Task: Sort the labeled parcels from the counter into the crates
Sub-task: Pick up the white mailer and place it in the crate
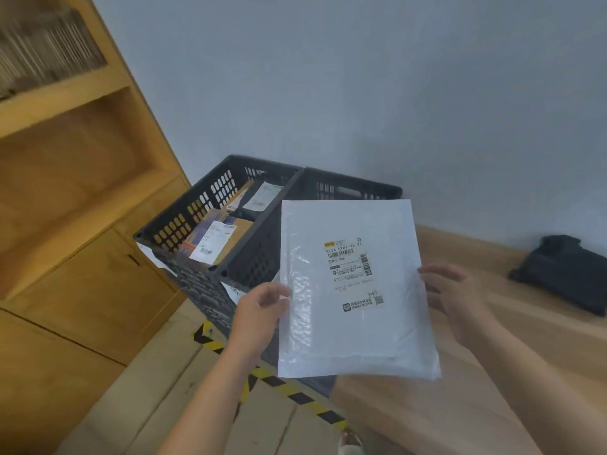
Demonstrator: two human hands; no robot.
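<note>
A flat white plastic mailer [354,330] with a printed shipping label faces me, held upright in front of the crates. My left hand [259,310] pinches its left edge. My right hand [450,297] holds its right edge from behind. Two dark grey slotted crates stand side by side on the floor against the wall. The left crate [184,218] holds several labeled cardboard and bag parcels. The right crate [354,187] is mostly hidden behind the mailer, so its contents cannot be seen.
A wooden counter [492,372] runs along the right, with a black bagged parcel [561,270] lying on it near the wall. A wooden shelf cabinet [65,192] stands at left. Yellow-black hazard tape [295,395] marks the floor beside the crates.
</note>
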